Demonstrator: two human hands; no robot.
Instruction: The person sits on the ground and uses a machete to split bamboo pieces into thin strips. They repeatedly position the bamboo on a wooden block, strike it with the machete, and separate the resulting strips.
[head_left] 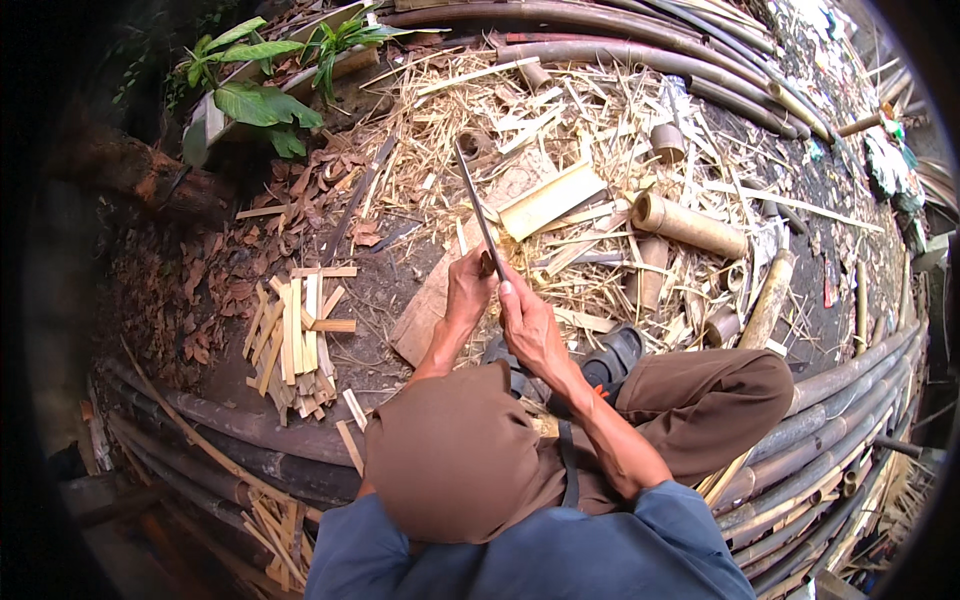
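Long, thin, dark blade [473, 187] — straight, slanting up across left edge of board [422, 322]. Right hand [530, 318] clenched on its near end; left hand [470, 288] curled round short dark-ended piece [487, 263], mostly hidden. Outdoor ground [385, 285]: dark soil, pale shavings [600, 110], brown leaves [205, 310]. Brown poles [620, 56] along far side. Board worn, flat on ground. Pale slats [297, 328] piled beyond board's left edge — split bamboo [553, 200] at its right.
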